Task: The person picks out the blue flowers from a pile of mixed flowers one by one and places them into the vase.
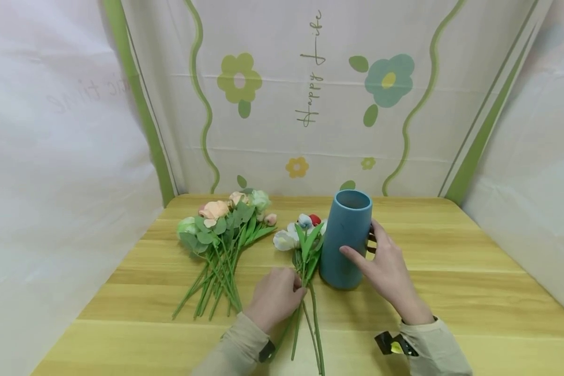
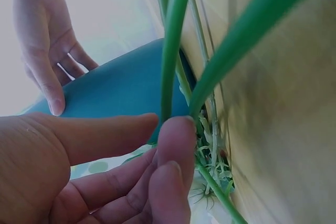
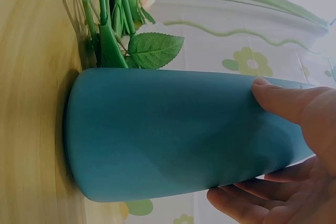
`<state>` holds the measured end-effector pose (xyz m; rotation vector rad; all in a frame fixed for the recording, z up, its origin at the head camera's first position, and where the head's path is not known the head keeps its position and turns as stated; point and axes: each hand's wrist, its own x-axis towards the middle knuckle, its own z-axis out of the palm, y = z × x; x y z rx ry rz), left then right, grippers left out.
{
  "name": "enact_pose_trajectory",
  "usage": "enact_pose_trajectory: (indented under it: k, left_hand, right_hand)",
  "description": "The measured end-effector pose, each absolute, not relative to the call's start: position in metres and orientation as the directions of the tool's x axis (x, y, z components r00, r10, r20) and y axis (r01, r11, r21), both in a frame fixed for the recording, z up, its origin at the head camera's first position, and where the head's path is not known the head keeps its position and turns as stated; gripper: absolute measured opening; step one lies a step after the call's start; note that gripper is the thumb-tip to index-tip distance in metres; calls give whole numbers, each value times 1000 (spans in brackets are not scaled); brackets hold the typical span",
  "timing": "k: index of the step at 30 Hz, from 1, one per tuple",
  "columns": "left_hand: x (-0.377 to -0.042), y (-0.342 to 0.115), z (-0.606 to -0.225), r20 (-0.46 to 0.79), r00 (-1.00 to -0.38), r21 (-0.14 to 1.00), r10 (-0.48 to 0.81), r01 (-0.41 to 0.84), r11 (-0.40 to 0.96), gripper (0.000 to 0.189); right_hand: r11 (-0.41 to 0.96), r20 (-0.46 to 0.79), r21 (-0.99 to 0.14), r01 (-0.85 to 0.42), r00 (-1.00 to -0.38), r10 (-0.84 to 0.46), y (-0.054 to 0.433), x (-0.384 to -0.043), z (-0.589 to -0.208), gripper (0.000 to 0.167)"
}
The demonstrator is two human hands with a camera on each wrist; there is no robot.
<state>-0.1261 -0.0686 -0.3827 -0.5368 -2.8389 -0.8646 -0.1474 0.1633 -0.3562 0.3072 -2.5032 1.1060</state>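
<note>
A tall blue vase [image 1: 344, 245] stands upright on the wooden table, narrowing toward its open top. My right hand [image 1: 391, 271] holds it from the right, thumb on the near side and fingers round the far side; the right wrist view shows this thumb [image 3: 283, 100] against the wall of the vase. Left of the vase lies a small bunch of artificial flowers with white blooms [image 1: 286, 239], a red one [image 1: 315, 220] and green leaves. At its green stems [image 1: 316, 329], my left hand [image 1: 274, 297] pinches with thumb and fingertips, seen close up in the left wrist view.
A larger bunch of artificial flowers with peach blooms [image 1: 213, 210] and pale green ones lies at the left, its stems [image 1: 225, 271] pointing toward me. A white curtain [image 1: 268, 136] with printed flowers hangs behind the table [image 1: 451, 292], and white sheets flank both sides.
</note>
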Motion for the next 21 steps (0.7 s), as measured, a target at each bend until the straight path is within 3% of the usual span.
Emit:
enact_pose_trajectory:
  k: [21]
  left_hand:
    - [-129,-78,-378,252,-936,536,245,346,770,49]
  right_hand:
    - [676,420,-657,-335,-907,-42,165,-149,-358,97]
